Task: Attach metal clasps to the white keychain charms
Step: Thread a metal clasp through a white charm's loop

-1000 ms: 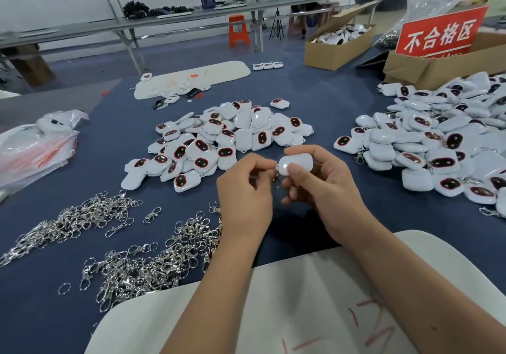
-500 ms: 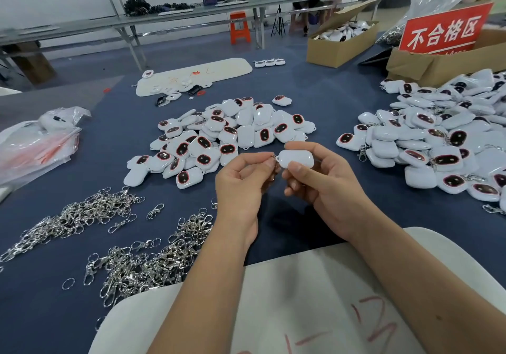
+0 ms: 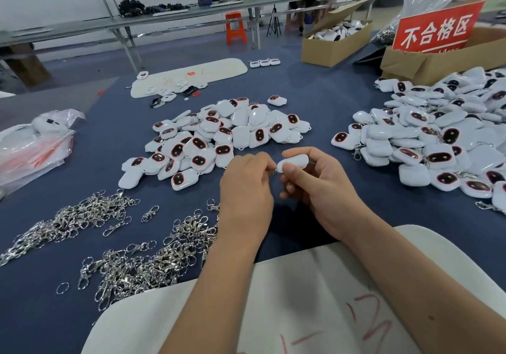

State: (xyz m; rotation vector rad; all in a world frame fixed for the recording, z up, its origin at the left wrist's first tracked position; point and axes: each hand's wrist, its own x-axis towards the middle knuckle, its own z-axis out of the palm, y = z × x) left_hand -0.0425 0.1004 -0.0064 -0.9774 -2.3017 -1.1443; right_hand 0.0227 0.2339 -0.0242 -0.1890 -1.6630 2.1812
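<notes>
My right hand [image 3: 315,189] grips one white keychain charm [image 3: 294,162] above the blue table, its plain back facing me. My left hand [image 3: 246,189] pinches a metal clasp [image 3: 273,171] against the charm's left end; the clasp is mostly hidden by my fingers. A pile of loose white charms [image 3: 219,140] with dark oval faces lies just beyond my hands. Heaps of silver metal clasps [image 3: 142,258] lie at the near left.
A large heap of charms with clasps [image 3: 438,140] fills the right side. Cardboard boxes [image 3: 336,44] and a red sign [image 3: 435,29] stand at the back right. A plastic bag [image 3: 32,145] lies at the left. A white board [image 3: 315,312] lies under my forearms.
My hands have stayed together on the charm and shifted only slightly. The charm has tilted a little in my right hand while the left fingers work at its end.
</notes>
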